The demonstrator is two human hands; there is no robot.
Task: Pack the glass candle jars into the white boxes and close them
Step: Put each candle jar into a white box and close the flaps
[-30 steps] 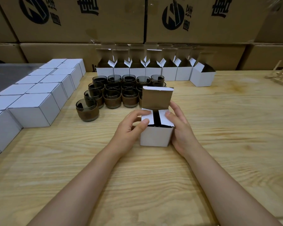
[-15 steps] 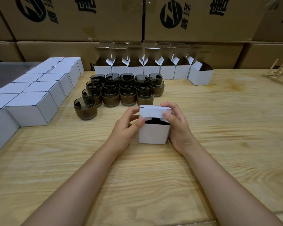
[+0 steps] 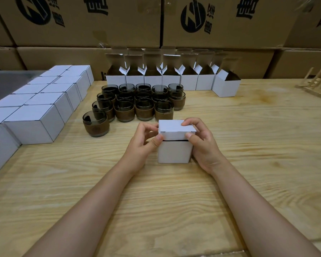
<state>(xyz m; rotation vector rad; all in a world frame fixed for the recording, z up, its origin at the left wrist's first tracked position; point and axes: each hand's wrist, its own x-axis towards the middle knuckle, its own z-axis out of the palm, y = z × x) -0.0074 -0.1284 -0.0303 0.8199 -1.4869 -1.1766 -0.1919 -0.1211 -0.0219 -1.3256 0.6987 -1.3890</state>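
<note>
A small white box (image 3: 174, 152) stands on the wooden table (image 3: 248, 145) in front of me. Its lid is folded down over the top, with a thin dark gap still showing under the front tuck flap. My left hand (image 3: 144, 140) pinches the lid's left front corner, thumb at the front. My right hand (image 3: 200, 140) grips the right side, fingers on top and thumb on the front flap. Behind the box stand several smoky glass candle jars (image 3: 143, 102) with brown bands. A row of open white boxes (image 3: 171, 81) lines the back.
Several closed white boxes (image 3: 35, 117) lie in rows along the left. Large brown cartons (image 3: 156, 21) form a wall behind the table. A wooden rack (image 3: 317, 84) sits at the far right edge. One jar (image 3: 95, 123) stands apart at the front left.
The upright lid has been folded down over the box's side flaps. Both hands moved from the side flaps onto the lid, and the tuck flap now hangs at the front edge.
</note>
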